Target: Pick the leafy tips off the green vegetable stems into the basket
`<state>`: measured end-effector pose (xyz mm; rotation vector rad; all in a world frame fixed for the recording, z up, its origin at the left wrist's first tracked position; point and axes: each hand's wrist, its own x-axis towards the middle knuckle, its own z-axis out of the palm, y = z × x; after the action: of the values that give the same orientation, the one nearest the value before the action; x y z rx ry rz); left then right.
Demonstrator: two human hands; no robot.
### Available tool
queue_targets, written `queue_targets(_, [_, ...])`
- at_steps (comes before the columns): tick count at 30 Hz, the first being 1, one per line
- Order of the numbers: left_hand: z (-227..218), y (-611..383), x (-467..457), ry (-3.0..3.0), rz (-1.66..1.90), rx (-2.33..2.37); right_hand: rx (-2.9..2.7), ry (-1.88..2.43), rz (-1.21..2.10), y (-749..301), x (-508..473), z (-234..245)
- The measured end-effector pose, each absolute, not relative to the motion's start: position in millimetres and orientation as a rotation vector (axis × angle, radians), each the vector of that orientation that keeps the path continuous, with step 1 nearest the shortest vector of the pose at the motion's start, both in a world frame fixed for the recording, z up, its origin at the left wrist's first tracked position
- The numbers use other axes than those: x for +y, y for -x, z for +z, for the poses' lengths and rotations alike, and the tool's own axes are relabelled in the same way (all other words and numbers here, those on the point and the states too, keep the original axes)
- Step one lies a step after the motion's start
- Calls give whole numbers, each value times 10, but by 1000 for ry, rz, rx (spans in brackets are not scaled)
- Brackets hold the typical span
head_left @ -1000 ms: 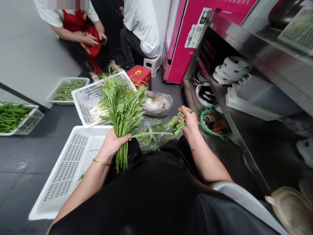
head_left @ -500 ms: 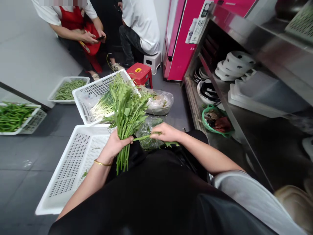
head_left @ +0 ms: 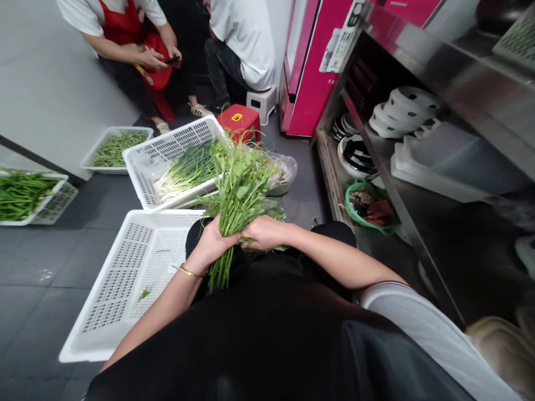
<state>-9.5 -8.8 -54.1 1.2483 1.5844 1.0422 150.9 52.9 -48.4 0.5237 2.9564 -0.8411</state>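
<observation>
A bunch of leafy green stems (head_left: 240,192) stands upright over my lap, leaves up and cut ends pointing down. Around its lower stems is wrapped my left hand (head_left: 214,243), with a gold bangle at the wrist. My right hand (head_left: 264,232) is closed against the right side of the bunch, near my left thumb; bits of green show at its fingers, and what exactly they pinch is partly hidden. Beside my left forearm lies a white perforated basket (head_left: 112,289) with a few leaf scraps. Behind the bunch, spring onions (head_left: 188,167) lie in another white basket (head_left: 144,192).
Green beans (head_left: 119,149) fill a tray at the back left, and long green vegetables (head_left: 25,195) another. A plastic bag (head_left: 286,172) and a red stool (head_left: 239,120) stand beyond the bunch. Metal shelving (head_left: 401,223) lines the right. Two people sit at the back.
My left hand and the bunch have shifted right. My right hand has moved left, up against the bunch; the single stem stretched between my hands no longer shows.
</observation>
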Motion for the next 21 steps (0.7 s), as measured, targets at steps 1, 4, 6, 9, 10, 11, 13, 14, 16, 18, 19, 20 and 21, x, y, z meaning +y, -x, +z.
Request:
queue_targets(1, [-530,102,-99,-1210,1035,1532,2983,-545,-1060,-1525,543,-514])
queue_targets(4, [-535,159,-125,-970,1059,1380,2956,-1092,-1933,-1664,613,-548])
queue_targets(6, [-558,205,-131,-786,1111,1349,2673,-1535,-2441,-1777,669,-528])
queue_targets(9, [-589,243,-124,-589,1181,1342,2416,-1599,-2575,-1855,680,-469])
queue_targets(10, [-596,238,-119,-563,1199,1335,2486,-1564,-2429,-1836,651,-451])
queue_targets(11, [-601,222,-112,-559,1216,1324,2606,-1531,-2232,-1791,607,-437])
queue_targets(13, [-604,168,-101,-590,1240,1298,2852,-1435,-1845,-1643,503,-421])
queue_targets(14, [-601,137,-98,-607,1247,1283,2943,-1362,-1720,-1556,458,-421])
queue_targets(16, [-580,101,-102,-629,1257,1253,3031,-1240,-1641,-1408,419,-428])
queue_targets(18, [-535,142,-129,-616,1279,1248,3040,-1279,-1737,-1342,468,-436])
queue_targets(19, [-501,202,-158,-599,1296,1267,3010,-1351,-1844,-1340,523,-436])
queue_targets(20, [-459,290,-199,-578,1316,1303,2943,-1431,-1986,-1349,592,-435])
queue_targets(21, [-410,403,-256,-550,1339,1354,2840,-1494,-2146,-1354,668,-432])
